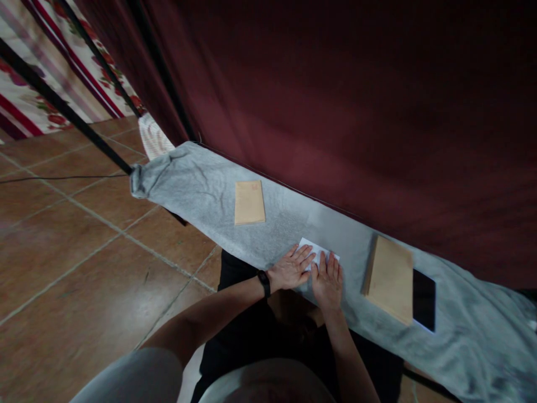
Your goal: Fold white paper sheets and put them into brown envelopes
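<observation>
A white sheet of paper (318, 249) lies on the grey cloth near the table's front edge, partly covered by both hands. My left hand (292, 267), with a black band on its wrist, rests flat on the paper's left part, fingers spread. On the paper's right part lies my right hand (328, 281), palm down with its fingers stretched out. One tan envelope (249, 203) is farther left on the cloth. To the right sits a thick stack of tan envelopes (391, 279).
A dark-screened phone or tablet (424, 300) lies beside the stack. The narrow table is covered by grey cloth (201, 187). Behind it hangs a dark red curtain (335, 112). A black pole (67, 109) meets the table's left end, above the tiled floor (84, 280).
</observation>
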Demonstrator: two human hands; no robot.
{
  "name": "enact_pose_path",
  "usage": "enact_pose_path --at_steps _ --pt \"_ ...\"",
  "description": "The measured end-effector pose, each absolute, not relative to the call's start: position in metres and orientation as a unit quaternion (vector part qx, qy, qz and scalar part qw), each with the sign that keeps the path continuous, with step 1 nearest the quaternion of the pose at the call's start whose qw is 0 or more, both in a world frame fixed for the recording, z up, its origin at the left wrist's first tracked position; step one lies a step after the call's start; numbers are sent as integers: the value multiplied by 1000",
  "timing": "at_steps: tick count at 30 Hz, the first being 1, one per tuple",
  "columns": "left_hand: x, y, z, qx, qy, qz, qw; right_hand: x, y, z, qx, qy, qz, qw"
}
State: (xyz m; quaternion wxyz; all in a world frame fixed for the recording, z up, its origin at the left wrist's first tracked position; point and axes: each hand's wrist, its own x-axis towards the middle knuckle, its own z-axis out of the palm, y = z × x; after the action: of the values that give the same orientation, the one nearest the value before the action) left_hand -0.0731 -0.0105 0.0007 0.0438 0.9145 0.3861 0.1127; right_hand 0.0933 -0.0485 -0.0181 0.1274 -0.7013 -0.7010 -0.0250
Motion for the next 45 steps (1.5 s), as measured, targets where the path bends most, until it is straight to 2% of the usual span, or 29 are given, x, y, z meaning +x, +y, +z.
enact_pose_path --at_steps 11,22,27,31,33,39,45 --pt "-69 17 1 885 456 66 67 93 -47 -27 -692 -701 -61 161" --pt "-92 18 -3 849 521 87 16 92 -47 -28 -679 -703 -75 198" --pt "-131 26 4 823 550 137 -44 93 -47 -31 -666 -708 -73 224" --pt "-190 40 16 732 648 177 -116 94 -46 -34 -660 -703 -72 254" --pt "-217 43 23 701 683 167 -117 93 -46 -34 -657 -703 -68 264" --pt "-241 43 42 724 680 74 -89 92 -47 -38 -666 -691 -41 278" --pt "-205 26 65 770 622 111 -86 93 -40 -44 -669 -668 6 326"
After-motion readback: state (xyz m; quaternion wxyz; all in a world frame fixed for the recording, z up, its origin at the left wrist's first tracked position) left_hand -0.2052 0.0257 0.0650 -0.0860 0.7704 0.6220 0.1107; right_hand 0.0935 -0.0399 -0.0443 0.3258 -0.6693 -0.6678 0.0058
